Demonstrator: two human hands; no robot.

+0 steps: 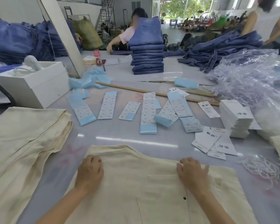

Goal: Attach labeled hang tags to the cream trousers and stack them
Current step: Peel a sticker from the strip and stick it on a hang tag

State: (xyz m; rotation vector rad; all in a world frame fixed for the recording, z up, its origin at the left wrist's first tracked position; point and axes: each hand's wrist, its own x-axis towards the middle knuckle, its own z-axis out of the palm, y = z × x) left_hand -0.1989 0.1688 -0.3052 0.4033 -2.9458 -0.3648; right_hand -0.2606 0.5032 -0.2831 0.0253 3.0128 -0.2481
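Cream trousers are being held flat on the surface by the left hand and right hand, fingers apparently curled, grasping nothing. No tag seems attached yet; hang tags are waiting nearby.

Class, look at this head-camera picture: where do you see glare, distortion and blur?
Head view: bright streaks of glare on the table between the cream trousers and the label sheets; wide-angle bending curves the wooden stick and edges; the bright doorway is washed out; the label print is too soft to read.
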